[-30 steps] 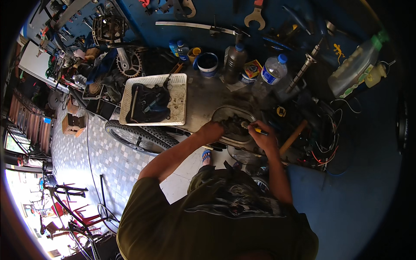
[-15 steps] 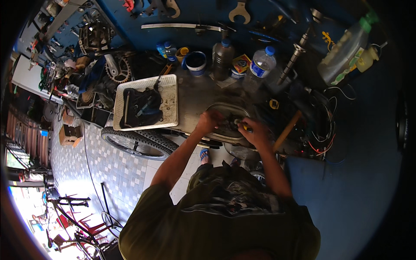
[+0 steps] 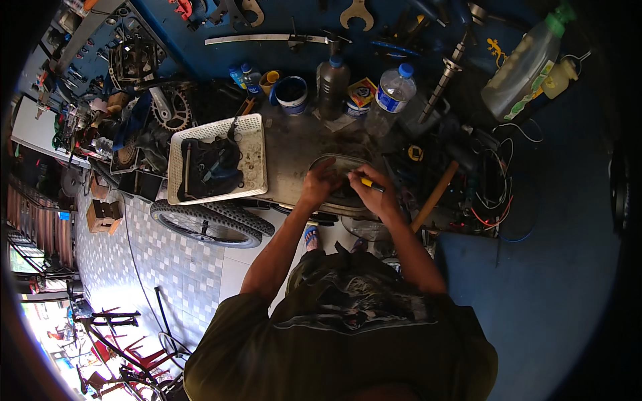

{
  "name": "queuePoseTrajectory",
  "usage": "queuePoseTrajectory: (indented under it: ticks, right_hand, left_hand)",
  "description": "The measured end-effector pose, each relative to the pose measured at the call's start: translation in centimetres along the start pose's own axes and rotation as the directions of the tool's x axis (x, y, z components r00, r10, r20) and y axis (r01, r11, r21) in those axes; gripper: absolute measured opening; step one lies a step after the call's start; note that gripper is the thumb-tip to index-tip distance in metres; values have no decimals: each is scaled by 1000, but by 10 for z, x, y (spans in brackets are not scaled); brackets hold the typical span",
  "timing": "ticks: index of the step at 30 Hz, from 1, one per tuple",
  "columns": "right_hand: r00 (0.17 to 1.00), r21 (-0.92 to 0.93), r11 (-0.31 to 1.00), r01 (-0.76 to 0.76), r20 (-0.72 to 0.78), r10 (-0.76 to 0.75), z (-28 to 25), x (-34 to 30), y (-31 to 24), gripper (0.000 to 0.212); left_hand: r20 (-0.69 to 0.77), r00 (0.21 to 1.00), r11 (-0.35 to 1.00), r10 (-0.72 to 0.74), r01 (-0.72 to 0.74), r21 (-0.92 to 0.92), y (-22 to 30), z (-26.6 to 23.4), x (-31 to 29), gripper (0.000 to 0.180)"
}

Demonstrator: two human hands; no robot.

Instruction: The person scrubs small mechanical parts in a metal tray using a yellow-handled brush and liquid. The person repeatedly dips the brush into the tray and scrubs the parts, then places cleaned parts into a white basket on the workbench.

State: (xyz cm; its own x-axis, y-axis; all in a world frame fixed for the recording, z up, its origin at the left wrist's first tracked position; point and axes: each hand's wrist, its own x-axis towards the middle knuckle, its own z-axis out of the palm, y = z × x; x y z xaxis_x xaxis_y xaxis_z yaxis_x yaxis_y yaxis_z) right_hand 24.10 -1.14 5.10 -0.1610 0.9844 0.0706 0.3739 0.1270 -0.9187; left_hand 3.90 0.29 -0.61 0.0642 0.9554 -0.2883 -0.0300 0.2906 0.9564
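My left hand (image 3: 319, 185) presses on a dark oval metal part (image 3: 338, 168) lying on the grey workbench top (image 3: 294, 147). My right hand (image 3: 372, 191) grips a small tool with a yellow handle (image 3: 370, 183), its tip at the same part. Both forearms come up from below, over my olive shirt. What lies under my fingers is hidden.
A white plastic basket (image 3: 254, 150) with dark parts sits left of my hands. Bottles (image 3: 394, 93), a blue tub (image 3: 291, 95) and cans stand behind. A wooden-handled hammer (image 3: 435, 196) and tangled wires (image 3: 495, 194) lie to the right. A knobby bicycle tyre (image 3: 207, 224) leans below the bench.
The view has shifted slightly, so the bench sits lower in frame. My hands stay on the oval part, with the right hand moved a little over it.
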Motion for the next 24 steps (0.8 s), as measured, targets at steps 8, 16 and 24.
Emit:
queuePoseTrajectory:
  ticks: [8, 16, 24]
  right_hand:
    - [991, -73, 988, 133, -12, -135, -5, -10, -17, 22]
    - [986, -241, 960, 144, -54, -161, 0, -7, -18, 24]
    - [998, -253, 968, 10, -51, -23, -24, -7, 25, 28]
  left_hand:
    - [-51, 996, 998, 69, -70, -11, 10, 10, -2, 49]
    - [-27, 985, 864, 172, -138, 484, 15, 12, -5, 46]
    - [11, 981, 897, 193, -181, 403, -11, -6, 6, 23]
